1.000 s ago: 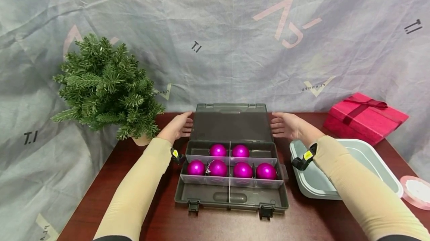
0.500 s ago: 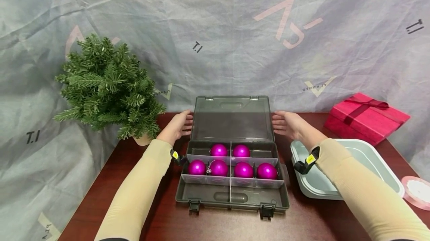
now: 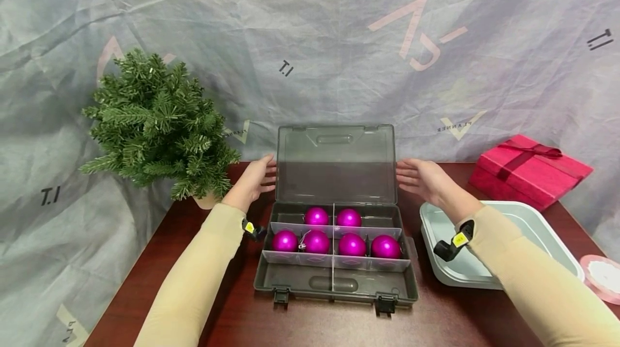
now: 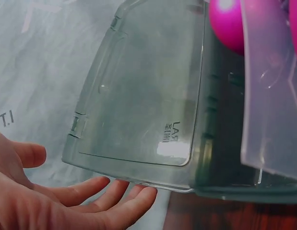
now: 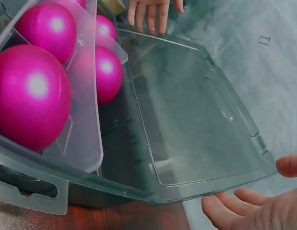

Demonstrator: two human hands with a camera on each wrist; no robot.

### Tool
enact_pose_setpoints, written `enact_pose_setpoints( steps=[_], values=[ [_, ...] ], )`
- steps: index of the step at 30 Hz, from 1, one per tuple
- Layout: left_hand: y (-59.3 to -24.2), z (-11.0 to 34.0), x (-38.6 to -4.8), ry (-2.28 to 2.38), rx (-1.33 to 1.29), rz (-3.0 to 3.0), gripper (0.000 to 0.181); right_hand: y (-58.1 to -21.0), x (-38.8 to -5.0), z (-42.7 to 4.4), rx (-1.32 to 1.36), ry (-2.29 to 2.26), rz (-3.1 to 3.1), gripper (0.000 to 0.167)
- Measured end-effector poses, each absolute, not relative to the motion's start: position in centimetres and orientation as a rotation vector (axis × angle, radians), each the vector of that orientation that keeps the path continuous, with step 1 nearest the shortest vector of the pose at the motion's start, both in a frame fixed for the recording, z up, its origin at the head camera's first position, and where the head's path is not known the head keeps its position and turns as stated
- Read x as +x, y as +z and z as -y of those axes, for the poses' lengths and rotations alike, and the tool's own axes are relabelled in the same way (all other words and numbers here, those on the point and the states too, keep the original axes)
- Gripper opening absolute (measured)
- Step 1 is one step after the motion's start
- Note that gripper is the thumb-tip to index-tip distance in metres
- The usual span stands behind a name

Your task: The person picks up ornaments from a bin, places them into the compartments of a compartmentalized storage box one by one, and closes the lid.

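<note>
A grey see-through plastic organizer box (image 3: 295, 280) stands open on the table, with shiny magenta ball ornaments (image 3: 352, 245) in its divided compartments. Its lid (image 3: 335, 180) is tilted up at the back. My left hand (image 3: 254, 180) is at the lid's left side, fingers extended; in the left wrist view, the fingertips (image 4: 147, 192) meet the lid's side edge while the thumb stays apart from it. On the opposite side is my right hand (image 3: 423, 177). The right wrist view puts its fingertips (image 5: 213, 203) at the other side edge, the thumb near the lid's corner.
A small artificial fir tree (image 3: 160, 126) stands at the left. To the right are a pale blue-grey plastic basin (image 3: 448, 269), a red gift box (image 3: 528, 169) with a ribbon bow, and a pink ribbon roll (image 3: 603, 277). A grey cloth (image 3: 329, 40) hangs behind the table.
The lid has swung upward from lying back to a steeper tilt. Both hands have risen slightly at its sides, and the right wrist has shifted a little to the right.
</note>
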State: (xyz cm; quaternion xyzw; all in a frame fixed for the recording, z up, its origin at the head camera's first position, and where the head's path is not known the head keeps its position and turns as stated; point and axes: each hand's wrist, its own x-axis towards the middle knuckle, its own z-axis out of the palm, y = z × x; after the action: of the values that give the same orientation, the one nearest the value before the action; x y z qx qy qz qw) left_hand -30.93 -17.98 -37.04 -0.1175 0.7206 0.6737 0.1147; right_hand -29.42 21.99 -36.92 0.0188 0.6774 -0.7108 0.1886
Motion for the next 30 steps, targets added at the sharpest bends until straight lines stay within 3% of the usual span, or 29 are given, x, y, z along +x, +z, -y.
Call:
enact_pose_setpoints(
  steps=[24,30],
  values=[
    [-34.5,18.8,-25.5,2.037,-0.137,-2.128,0.066,-34.9,-25.5,-23.6,-0.201,-1.964,-2.036,0.063],
    [-33.2,19.3,-23.9,1.978,-0.083,-2.151,0.074,-33.2,-23.9,-23.9,-0.227,-1.86,-2.083,0.073]
  ],
)
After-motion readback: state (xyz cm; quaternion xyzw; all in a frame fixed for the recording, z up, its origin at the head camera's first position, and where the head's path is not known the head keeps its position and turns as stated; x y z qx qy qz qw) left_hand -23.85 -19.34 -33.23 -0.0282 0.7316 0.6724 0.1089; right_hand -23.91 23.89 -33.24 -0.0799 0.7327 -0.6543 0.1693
